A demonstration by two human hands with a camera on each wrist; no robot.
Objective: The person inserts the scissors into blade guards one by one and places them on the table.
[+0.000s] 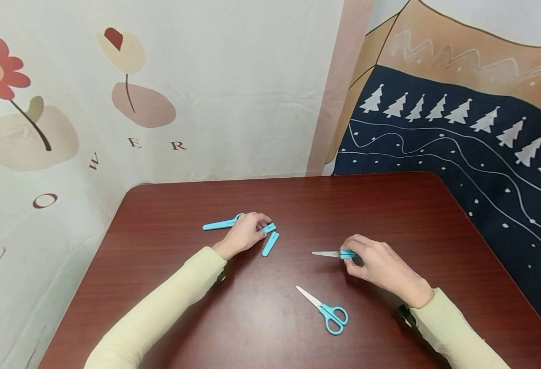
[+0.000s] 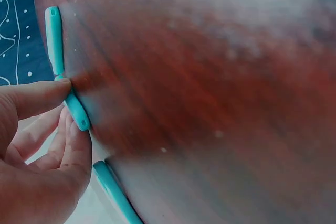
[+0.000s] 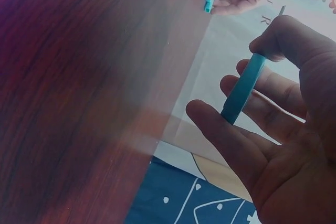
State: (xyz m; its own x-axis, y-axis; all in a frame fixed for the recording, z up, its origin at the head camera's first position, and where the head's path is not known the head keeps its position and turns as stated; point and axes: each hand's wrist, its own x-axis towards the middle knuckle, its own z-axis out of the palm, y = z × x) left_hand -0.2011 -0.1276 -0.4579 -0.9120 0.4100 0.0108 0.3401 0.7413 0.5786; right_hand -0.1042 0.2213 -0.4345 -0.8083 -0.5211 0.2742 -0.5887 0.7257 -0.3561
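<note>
My left hand [image 1: 244, 231] pinches a small light-blue blade cover [image 2: 79, 113] between thumb and fingers, low over the table. Right beside it lies a second blue cover [image 1: 270, 244]. On the other side of this hand is a pair of scissors with its blades in a blue cover [image 1: 219, 224], the handles partly hidden by the hand. In my right hand [image 1: 381, 262], blue-handled scissors [image 1: 327, 253] are held by the handles, bare blades pointing left towards the other hand. Another pair of uncovered scissors [image 1: 334, 316] lies nearer me, tips pointing away to the left.
Everything is on a dark red-brown wooden table [image 1: 159, 287] with rounded far corners. Behind its far edge hangs a pale cloth [image 1: 242, 102] with flower prints and letters. At the right is a dark blue printed cloth [image 1: 436, 138] with white trees.
</note>
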